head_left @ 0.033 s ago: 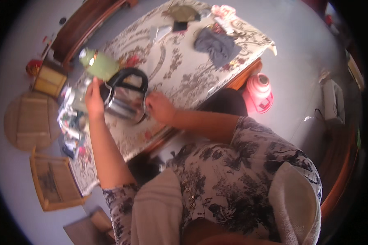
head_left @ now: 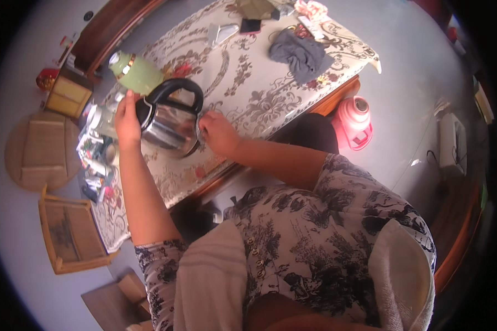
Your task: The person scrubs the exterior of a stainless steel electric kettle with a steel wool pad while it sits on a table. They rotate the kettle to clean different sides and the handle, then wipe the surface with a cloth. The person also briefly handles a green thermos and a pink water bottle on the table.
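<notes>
A shiny steel electric kettle [head_left: 171, 129] with a black handle is held tilted on its side over the table. My left hand [head_left: 128, 122] grips its black left end, the thumb pointing up and the other fingers partly hidden behind it. At the opposite end, my right hand [head_left: 220, 133] is closed, knuckles up, with its fingertips against the kettle's edge. What the right fingers pinch, if anything, is hidden. Just beyond my left hand stands a pale green flask [head_left: 135, 74], and left of that hand is a clear glass jar [head_left: 101, 120].
A floral cloth covers the table [head_left: 248, 107]. Toward its far end lie a dark grey cloth [head_left: 301, 55], a dark phone [head_left: 250, 26] and a pink cloth [head_left: 311, 10]. A pink flask [head_left: 352, 124] stands right of the table. A wooden stool [head_left: 74, 229] is at left.
The view has shifted slightly and is sharper. My right hand has turned a little at the kettle's edge; the left keeps its grip on the kettle.
</notes>
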{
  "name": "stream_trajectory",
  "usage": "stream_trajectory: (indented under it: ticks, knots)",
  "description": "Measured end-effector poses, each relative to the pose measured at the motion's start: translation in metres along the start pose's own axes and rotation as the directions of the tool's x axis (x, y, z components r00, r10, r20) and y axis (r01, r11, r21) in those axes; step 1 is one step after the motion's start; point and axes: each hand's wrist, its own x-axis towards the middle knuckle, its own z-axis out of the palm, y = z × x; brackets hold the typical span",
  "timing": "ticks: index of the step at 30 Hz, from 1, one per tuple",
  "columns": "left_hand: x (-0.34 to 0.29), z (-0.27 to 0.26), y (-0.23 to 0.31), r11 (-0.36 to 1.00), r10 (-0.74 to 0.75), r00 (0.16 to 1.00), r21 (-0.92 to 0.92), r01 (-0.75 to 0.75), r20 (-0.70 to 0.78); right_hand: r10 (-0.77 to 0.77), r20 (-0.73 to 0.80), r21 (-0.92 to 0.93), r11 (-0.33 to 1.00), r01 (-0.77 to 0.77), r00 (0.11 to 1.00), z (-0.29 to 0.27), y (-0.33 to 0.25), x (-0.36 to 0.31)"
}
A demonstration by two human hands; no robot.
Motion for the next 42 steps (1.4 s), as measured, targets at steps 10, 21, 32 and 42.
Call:
stream_trajectory:
  ticks: [10,21,32,42]
  knots:
    - [0.002,-0.005,-0.008,0.997,-0.058,0.998,0.045,0.058,-0.011,0.083,0.169,-0.195,0.98,-0.049,0.982,-0.015,0.018,0.032]
    - [-0.001,-0.01,-0.013,1.0,-0.02,1.0,-0.019,0.02,0.002,-0.126,-0.209,0.255,0.95,0.178,0.97,-0.009,-0.056,0.077]
    - [-0.005,-0.005,-0.008,0.998,0.025,0.998,0.053,-0.022,-0.058,0.128,0.368,-0.497,0.864,0.079,0.921,-0.033,-0.022,0.019]
    - [-0.009,-0.004,0.009,1.0,-0.015,1.0,0.017,0.015,0.02,0.406,0.011,-0.343,0.86,-0.378,0.914,0.008,-0.006,0.025]
